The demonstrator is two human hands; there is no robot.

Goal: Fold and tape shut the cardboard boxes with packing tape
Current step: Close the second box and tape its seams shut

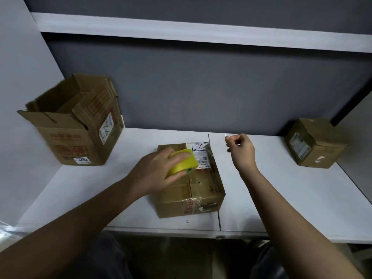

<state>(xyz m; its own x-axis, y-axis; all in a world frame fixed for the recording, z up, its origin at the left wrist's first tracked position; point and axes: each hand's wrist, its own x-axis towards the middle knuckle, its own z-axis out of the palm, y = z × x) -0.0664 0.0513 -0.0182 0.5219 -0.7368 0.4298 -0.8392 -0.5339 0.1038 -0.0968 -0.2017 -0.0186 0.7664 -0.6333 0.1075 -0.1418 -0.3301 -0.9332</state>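
Left hand (155, 170) round tape roll (182, 162) atop closed box (193, 190)

We see a white tabletop (281, 198) w/ a thin seam (219, 220) running front to back near the middle. Behind it a dark grey partition wall (201, 87), topped by a white shelf (181, 30), more grey above. A pale panel (24, 77) closes the left side; another stands at far right. Light is dim, even. Below the desk edge it's dark.
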